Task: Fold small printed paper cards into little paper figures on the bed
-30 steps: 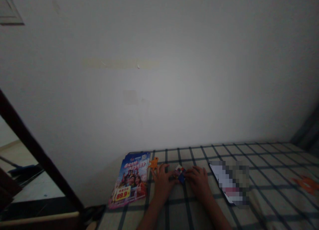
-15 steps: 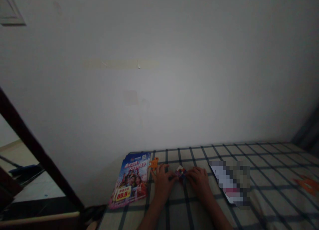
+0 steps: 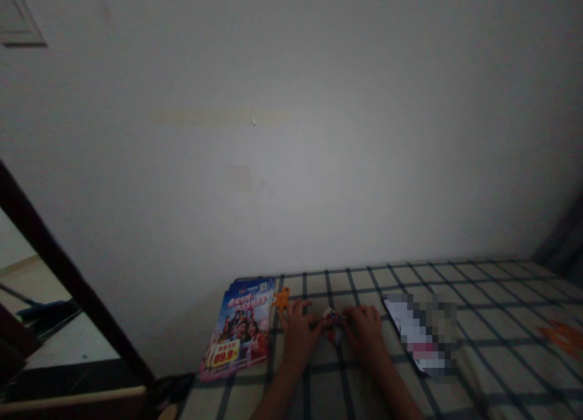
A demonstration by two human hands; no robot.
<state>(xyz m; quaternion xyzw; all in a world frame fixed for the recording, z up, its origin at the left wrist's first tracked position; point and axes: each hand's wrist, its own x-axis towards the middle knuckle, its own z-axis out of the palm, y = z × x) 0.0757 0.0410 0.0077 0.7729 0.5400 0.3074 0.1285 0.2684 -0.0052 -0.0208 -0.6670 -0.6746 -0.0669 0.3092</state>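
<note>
Folded paper [image 3: 332,318], approx. 5 o'clock in view, pinched btwn fingers of L hand [image 3: 299,328] & R hand [image 3: 367,329]; reddish part now shows toward 6, vs. blue 1 s ago. Checked cloth [image 3: 324,377] under, flyers [image 3: 241,317] at its 9, wall [image 3: 328,135] at 12.
</note>
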